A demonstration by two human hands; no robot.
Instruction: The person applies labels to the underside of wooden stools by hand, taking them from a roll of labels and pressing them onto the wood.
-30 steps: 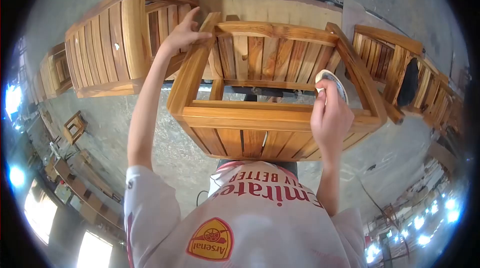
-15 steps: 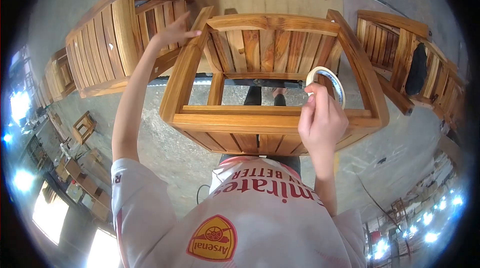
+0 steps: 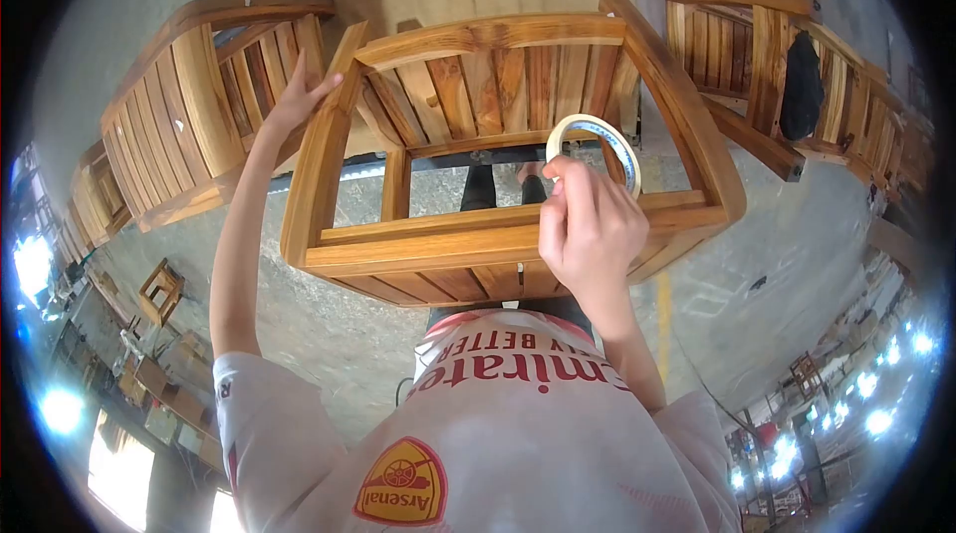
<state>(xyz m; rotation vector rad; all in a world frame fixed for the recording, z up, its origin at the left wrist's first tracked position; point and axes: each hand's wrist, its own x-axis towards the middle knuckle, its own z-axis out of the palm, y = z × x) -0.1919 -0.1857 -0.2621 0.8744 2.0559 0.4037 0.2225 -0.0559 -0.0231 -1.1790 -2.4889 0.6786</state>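
Observation:
A wooden slatted chair (image 3: 488, 32) stands in front of me, its frame spanning the middle of the view. My left hand (image 3: 297, 105) is at the chair's left side rail, with its fingers spread and a fingertip at the rail. On the right, my right hand (image 3: 593, 229) is closed on a roll of tape (image 3: 625, 156), held upright above the chair's near rail. The inside of the roll shows blue print. Slats and the open seat frame lie beyond the tape.
Another slatted wooden chair (image 3: 159, 134) stands at the left. More wooden furniture (image 3: 742, 50) is at the right, with a dark cloth-like thing (image 3: 802, 85) on it. A small wooden stool (image 3: 161, 291) stands on the floor at the lower left.
The chairs have shifted left in view. My left hand has come lower, closer against the side rail. My right hand, still holding the tape, appears further left.

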